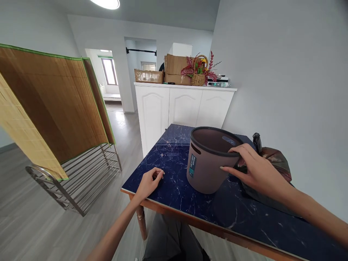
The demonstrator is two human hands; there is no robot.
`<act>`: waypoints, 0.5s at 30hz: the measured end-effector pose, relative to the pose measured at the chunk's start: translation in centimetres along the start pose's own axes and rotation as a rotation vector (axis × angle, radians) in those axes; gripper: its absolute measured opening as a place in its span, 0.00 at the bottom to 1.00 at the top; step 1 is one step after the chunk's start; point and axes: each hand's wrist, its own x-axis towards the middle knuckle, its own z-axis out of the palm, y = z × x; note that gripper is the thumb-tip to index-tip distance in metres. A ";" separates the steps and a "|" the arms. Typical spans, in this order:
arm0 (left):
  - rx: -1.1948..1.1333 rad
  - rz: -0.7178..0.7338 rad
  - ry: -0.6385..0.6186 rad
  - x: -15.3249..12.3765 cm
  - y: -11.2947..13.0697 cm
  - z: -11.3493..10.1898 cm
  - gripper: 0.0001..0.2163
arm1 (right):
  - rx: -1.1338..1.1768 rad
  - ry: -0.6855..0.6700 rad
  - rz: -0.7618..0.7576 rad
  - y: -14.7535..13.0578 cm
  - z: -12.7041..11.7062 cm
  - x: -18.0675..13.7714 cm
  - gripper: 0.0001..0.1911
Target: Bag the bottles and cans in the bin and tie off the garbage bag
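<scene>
A brownish-mauve plastic trash can [204, 166] stands upright on a dark blue, marble-patterned table [174, 145]. It has a black rim, an oval handle slot and a blue-green label on its side. My right hand [251, 165] grips the near right of the rim, thumb against the outer wall and fingers over the top edge. Loosely curled, my left hand [150, 182] rests at the table's left front edge with nothing visible in it, apart from the can. Behind my right hand lies a tied black plastic bag [276, 159], partly hidden by that hand.
A metal rack [89, 181] draped with a bamboo mat [59, 105] stands on the floor at left. Beyond the table is a white cabinet [185, 105] bearing cardboard boxes [174, 67] and a flower basket [198, 79]. A wall [285, 90] runs along the right.
</scene>
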 end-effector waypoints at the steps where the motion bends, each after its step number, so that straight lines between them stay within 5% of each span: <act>1: -0.001 -0.001 0.002 0.0 0.0 0.0 0.16 | -0.013 0.010 -0.002 -0.1 0.4 0.4 0.32; 15: -0.032 0.001 0.019 -0.2 0.6 0.2 0.17 | -0.048 0.014 -0.036 -0.7 5.8 7.8 0.33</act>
